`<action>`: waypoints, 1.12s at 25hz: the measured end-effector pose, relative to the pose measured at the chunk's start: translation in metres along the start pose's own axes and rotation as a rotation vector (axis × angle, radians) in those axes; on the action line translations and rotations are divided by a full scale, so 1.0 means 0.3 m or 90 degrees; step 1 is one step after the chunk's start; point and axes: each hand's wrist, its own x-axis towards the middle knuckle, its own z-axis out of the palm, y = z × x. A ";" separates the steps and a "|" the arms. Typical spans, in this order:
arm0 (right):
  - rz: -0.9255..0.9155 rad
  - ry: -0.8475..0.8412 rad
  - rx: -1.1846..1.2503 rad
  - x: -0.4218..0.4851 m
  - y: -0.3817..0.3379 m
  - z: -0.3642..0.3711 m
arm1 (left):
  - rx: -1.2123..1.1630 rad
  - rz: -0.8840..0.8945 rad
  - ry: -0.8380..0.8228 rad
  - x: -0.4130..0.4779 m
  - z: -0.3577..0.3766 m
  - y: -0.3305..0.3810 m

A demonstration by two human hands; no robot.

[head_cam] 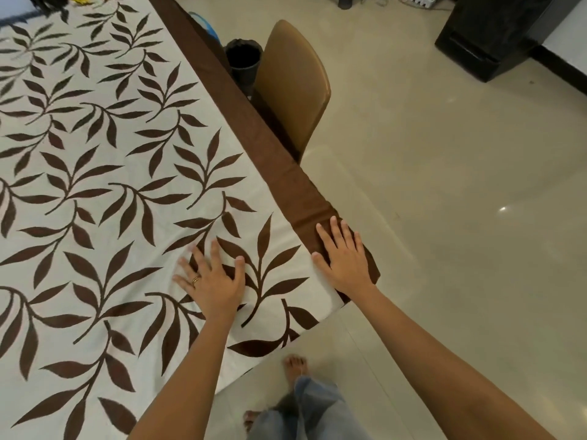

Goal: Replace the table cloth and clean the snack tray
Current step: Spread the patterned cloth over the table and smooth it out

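A cream table cloth (104,173) printed with brown leaf sprigs covers the table, and a plain brown border (254,128) runs along its right edge. My left hand (212,277) lies flat on the cloth near the table's front right corner, fingers spread, with a ring on one finger. My right hand (343,258) presses flat on the brown border at that corner, fingers straight. Small wrinkles show in the cloth around my left hand. No snack tray is in view.
A tan chair (292,87) is pushed in at the table's right side, with a black bin (244,65) behind it. A black cabinet (505,33) stands at the far right on the glossy tiled floor (444,201). My feet and jeans (305,408) are below the corner.
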 end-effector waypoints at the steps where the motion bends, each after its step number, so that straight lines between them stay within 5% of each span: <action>1: 0.001 0.007 -0.008 0.015 -0.005 0.006 | 0.001 -0.007 0.000 0.015 -0.001 -0.002; 6: 0.009 0.008 -0.016 0.122 -0.035 0.004 | -0.057 -0.020 -0.038 0.121 -0.046 0.004; 9: 0.010 0.054 -0.020 0.167 -0.103 -0.025 | -0.179 -0.023 0.089 0.143 -0.137 -0.104; 11: -0.073 0.028 0.018 0.188 -0.170 -0.025 | -0.100 -0.070 0.163 0.131 -0.162 -0.266; 15: -0.122 -0.023 -0.023 0.250 -0.272 0.024 | 0.009 -0.187 -0.006 0.152 -0.181 -0.483; 20: -0.128 -0.007 -0.053 0.375 -0.345 0.033 | -0.002 -0.173 -0.001 0.247 -0.202 -0.548; 25: -0.105 0.057 -0.101 0.502 -0.438 0.020 | -0.222 -0.203 0.207 0.329 -0.311 -0.680; 28: -0.104 0.090 -0.080 0.582 -0.529 0.020 | -0.056 -0.264 0.139 0.358 -0.370 -0.873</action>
